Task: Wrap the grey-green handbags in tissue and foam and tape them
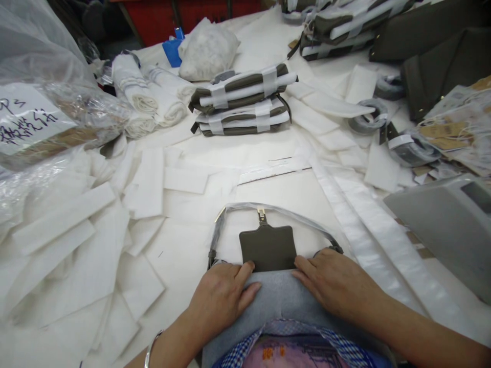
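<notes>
Close to my body lies a handbag with a dark olive flap (267,248) that has a small gold clasp (261,214) at its tip. A grey, felt-like panel (280,291) of the bag faces me. The handle (276,207), wrapped in clear film, arches beyond the flap. My left hand (228,289) pinches the panel's upper edge at the flap's left side, its thumb on the grey face. My right hand (332,278) grips the same edge at the flap's right side. The bag's underside is hidden.
White foam sheets (88,255) cover the left side. Wrapped bags (241,102) are stacked ahead, beside rolled white cloth (134,84) and a stuffed plastic sack (209,48). To the right are tape rolls (370,117), long white strips (387,240) and a grey device (448,225).
</notes>
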### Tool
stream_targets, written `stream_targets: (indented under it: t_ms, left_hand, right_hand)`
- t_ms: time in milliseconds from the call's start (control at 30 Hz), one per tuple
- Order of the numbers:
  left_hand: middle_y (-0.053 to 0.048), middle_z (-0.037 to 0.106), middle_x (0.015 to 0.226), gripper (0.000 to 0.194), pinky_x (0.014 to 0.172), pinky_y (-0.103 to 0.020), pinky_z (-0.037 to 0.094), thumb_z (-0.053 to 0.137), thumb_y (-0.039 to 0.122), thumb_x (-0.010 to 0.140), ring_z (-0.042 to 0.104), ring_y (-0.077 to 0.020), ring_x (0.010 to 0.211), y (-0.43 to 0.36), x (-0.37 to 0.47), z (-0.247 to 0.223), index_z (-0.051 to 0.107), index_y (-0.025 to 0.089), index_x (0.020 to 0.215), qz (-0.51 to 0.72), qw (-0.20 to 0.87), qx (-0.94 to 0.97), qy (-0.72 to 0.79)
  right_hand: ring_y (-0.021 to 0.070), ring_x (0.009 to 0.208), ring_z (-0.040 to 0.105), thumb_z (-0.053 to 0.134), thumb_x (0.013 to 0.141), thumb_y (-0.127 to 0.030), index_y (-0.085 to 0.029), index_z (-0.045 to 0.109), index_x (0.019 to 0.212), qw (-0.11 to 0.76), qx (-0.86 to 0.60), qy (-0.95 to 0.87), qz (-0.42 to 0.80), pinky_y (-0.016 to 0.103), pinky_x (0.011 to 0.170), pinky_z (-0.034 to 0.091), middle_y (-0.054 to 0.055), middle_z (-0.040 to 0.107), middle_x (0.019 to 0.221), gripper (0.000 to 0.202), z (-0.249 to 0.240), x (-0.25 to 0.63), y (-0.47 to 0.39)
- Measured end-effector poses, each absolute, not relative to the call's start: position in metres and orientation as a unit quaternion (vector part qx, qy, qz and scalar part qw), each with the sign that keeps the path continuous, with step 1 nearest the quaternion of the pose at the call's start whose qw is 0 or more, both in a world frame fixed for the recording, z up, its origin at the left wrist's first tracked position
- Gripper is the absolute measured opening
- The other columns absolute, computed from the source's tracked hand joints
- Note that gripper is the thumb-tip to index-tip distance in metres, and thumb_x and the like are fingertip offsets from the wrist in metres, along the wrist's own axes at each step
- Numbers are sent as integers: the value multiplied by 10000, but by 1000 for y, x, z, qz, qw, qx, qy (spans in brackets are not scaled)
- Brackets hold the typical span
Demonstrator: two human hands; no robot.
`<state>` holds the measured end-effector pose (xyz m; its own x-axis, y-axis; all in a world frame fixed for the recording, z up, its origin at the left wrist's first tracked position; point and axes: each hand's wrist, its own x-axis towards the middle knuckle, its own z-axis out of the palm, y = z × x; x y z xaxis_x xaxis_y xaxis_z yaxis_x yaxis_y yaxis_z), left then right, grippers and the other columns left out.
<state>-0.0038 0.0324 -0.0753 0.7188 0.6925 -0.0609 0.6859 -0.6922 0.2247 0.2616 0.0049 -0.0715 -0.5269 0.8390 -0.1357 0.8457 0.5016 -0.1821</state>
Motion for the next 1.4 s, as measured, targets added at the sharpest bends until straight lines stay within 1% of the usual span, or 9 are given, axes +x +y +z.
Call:
stream_targets:
  t_ms: [267, 433, 567, 667, 767, 967, 1133, 1267, 1400]
  left_hand:
    - [-50, 692, 908, 365, 640, -362, 522, 459, 408, 996, 650, -220, 725, 24, -6, -83, 518, 182, 1276, 32, 113, 918, 380]
    - [-110, 651, 1191, 275, 897, -438, 501, 444, 239, 1001, 620, -261, 1058, 16, 4, -79, 572, 176, 1236, 79, 65, 924, 369]
    - [-94, 694, 1079, 309, 843, -346, 530, 339, 148, 1013, 643, -202, 956, 2, 6, -76, 626, 149, 1127, 138, 61, 944, 292]
    - [-99, 695, 1103, 318, 860, -311, 560, 386, 303, 1028, 657, -191, 990, -14, -2, -75, 611, 140, 1182, 139, 107, 936, 305]
    - [-136, 560, 1380, 541, 954, -383, 555, 463, 514, 972, 575, -256, 1227, -31, -11, -74, 467, 210, 1420, 74, 123, 939, 314]
    - [-153, 238, 1605, 744, 1086, -508, 443, 627, 538, 878, 341, -339, 1432, -51, -16, -75, 320, 309, 1517, 9, 144, 936, 320]
    - [-154, 252, 1599, 744, 1110, -522, 399, 651, 518, 863, 338, -347, 1431, -53, -14, -81, 349, 297, 1506, 26, 144, 934, 326]
    - [-153, 267, 1594, 733, 1110, -513, 395, 656, 519, 856, 352, -351, 1422, -52, -15, -82, 370, 302, 1495, 37, 142, 935, 323]
    - [-169, 309, 1569, 706, 1104, -519, 398, 642, 535, 862, 369, -360, 1410, -53, -16, -82, 398, 291, 1479, 42, 135, 937, 320]
  right_hand:
    - [241, 607, 630, 521, 974, -273, -216, 594, 779, 25, 495, 864, -87, 364, 616, 380, 23, 661, 649, 216, -75, 258, 3]
    - [227, 572, 612, 527, 975, -263, -196, 606, 770, 29, 490, 869, -60, 363, 605, 347, 36, 663, 639, 229, -79, 253, 2]
    - [229, 586, 616, 517, 984, -264, -183, 614, 783, 19, 496, 866, -58, 363, 629, 335, 45, 672, 643, 238, -81, 255, -1]
    - [237, 603, 623, 491, 1002, -283, -178, 626, 810, 9, 500, 864, -64, 369, 651, 334, 49, 684, 666, 257, -81, 256, -3]
    - [243, 621, 634, 454, 1020, -302, -175, 636, 833, 18, 506, 860, -66, 370, 663, 337, 56, 691, 676, 290, -80, 256, -2]
    - [257, 684, 640, 416, 1030, -282, -167, 641, 876, 21, 499, 864, -64, 387, 702, 382, 65, 690, 732, 295, -79, 254, -6]
    - [286, 927, 611, 537, 971, -268, -155, 644, 890, -52, 509, 855, -84, 389, 805, 450, 120, 667, 946, 175, -70, 254, -1]
    - [304, 1133, 577, 602, 926, -254, -155, 637, 1139, -187, 561, 780, -205, 426, 981, 435, 146, 664, 1166, 237, -64, 244, 31]
    - [291, 1011, 681, 646, 896, -310, -158, 637, 1243, -219, 580, 735, -274, 387, 882, 520, 100, 746, 1064, 379, -65, 227, 68]
